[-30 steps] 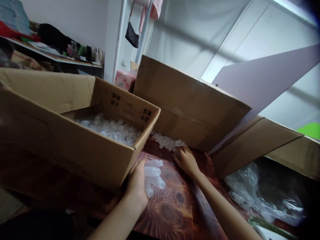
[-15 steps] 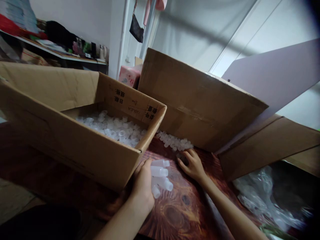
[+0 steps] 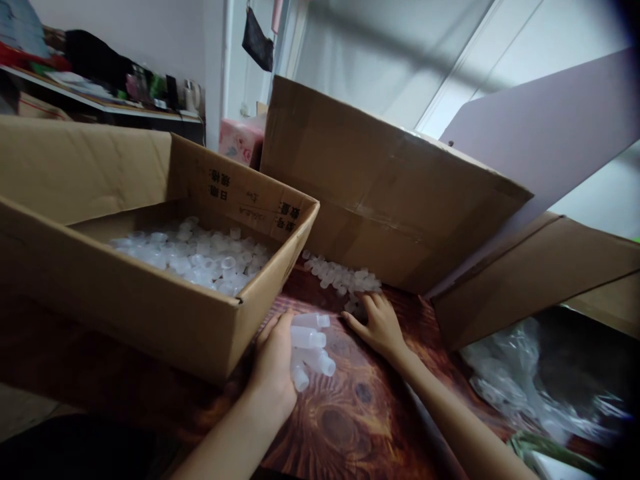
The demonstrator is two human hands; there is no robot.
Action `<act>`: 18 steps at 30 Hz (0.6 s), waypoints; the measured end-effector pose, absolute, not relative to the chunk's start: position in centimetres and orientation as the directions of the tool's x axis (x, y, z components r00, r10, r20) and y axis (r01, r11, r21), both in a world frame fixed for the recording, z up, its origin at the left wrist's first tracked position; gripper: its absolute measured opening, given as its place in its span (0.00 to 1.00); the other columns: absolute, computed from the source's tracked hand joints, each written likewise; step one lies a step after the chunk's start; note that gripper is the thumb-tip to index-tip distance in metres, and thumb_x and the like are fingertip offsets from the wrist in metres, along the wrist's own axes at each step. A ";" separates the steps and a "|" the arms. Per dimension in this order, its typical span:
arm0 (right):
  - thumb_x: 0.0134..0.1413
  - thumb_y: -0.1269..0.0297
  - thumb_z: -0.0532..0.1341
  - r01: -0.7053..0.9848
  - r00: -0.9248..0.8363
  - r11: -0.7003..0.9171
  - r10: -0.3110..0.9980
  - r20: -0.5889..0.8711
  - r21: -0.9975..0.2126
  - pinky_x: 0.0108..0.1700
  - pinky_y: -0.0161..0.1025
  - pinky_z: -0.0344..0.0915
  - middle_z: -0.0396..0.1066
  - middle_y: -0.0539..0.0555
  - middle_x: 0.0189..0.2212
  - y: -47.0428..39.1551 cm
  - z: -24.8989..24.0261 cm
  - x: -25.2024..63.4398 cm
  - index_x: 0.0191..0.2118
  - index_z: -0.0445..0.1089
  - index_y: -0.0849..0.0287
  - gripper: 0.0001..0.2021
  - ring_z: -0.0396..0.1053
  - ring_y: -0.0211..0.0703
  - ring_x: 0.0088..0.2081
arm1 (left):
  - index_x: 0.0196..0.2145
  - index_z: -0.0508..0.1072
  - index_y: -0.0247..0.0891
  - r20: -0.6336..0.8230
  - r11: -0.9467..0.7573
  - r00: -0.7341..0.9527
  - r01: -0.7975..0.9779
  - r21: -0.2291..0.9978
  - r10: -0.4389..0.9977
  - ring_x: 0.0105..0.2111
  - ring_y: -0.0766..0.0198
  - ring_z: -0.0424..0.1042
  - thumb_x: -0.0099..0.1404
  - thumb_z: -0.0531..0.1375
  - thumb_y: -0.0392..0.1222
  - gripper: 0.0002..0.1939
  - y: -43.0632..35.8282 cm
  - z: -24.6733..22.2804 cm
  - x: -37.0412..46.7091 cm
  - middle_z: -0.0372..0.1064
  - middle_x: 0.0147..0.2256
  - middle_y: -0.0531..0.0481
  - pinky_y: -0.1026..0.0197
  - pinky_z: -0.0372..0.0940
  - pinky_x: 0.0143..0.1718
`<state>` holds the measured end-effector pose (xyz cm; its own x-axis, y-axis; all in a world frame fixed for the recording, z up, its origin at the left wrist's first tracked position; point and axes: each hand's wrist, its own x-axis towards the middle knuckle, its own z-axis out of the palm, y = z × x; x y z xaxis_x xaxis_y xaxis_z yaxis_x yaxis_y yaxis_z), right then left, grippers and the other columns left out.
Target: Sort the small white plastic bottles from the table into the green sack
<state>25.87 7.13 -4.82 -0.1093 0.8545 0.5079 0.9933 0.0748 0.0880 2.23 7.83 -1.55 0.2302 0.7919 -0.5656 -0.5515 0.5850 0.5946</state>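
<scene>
My left hand [image 3: 274, 365] is closed round several translucent white bottles [image 3: 309, 338], their necks pointing right, just above the dark wood-grain table [image 3: 333, 423]. Further right, my right hand [image 3: 381, 325] reaches to a pile of small translucent caps [image 3: 340, 275] on the table. Its fingers are apart, with the fingertips at the near edge of the pile; nothing is seen gripped. An open cardboard box [image 3: 200, 333] at the left holds many more small translucent pieces [image 3: 200, 257].
Behind the pile stands a large cardboard box [image 3: 385, 193]. At the right, another open box [image 3: 500, 280] has clear plastic bags [image 3: 515, 373] in it. A cluttered shelf [image 3: 105, 103] is at the back left.
My right hand's fingers have spread and stretched toward the caps. My left hand still has the bottles. The view has shifted slightly, moving most things left and up in it.
</scene>
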 end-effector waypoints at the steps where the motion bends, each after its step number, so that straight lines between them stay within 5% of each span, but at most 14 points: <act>1: 0.58 0.49 0.59 0.993 -0.113 0.076 0.858 0.501 0.094 0.44 0.46 0.63 0.70 0.62 0.41 7.2 -4.7 25.8 0.47 0.69 0.63 0.21 0.65 0.54 0.43 | 0.34 0.73 0.32 -0.568 0.587 0.224 -0.536 0.608 0.792 0.10 0.66 0.62 0.57 0.60 0.46 0.13 7.8 -1.5 2.2 0.70 0.19 0.48 0.68 0.42 0.10; 8: 0.62 0.55 0.56 0.984 -0.179 0.150 0.890 0.419 0.101 0.42 0.42 0.62 0.71 0.58 0.36 7.1 -4.6 25.2 0.38 0.70 0.60 0.13 0.66 0.49 0.39 | 0.38 0.74 0.32 -0.553 0.590 0.241 -0.503 0.632 0.798 0.11 0.66 0.63 0.57 0.60 0.50 0.18 7.9 -1.7 2.3 0.71 0.20 0.47 0.68 0.42 0.11; 14: 0.59 0.50 0.57 0.998 -0.057 0.043 0.903 0.426 0.043 0.42 0.43 0.64 0.70 0.63 0.40 7.5 -4.9 24.8 0.48 0.65 0.65 0.22 0.67 0.52 0.41 | 0.38 0.74 0.33 -0.561 0.592 0.226 -0.485 0.644 0.796 0.11 0.67 0.62 0.56 0.61 0.52 0.20 8.0 -1.9 2.4 0.70 0.20 0.48 0.68 0.39 0.10; 18: 0.61 0.56 0.54 1.000 -0.005 -0.003 0.929 0.370 0.021 0.42 0.44 0.62 0.70 0.62 0.37 7.9 -4.6 23.9 0.44 0.68 0.61 0.15 0.66 0.56 0.42 | 0.37 0.74 0.33 -0.541 0.590 0.253 -0.480 0.650 0.802 0.11 0.67 0.63 0.56 0.60 0.53 0.19 8.0 -1.8 2.4 0.70 0.20 0.48 0.68 0.39 0.11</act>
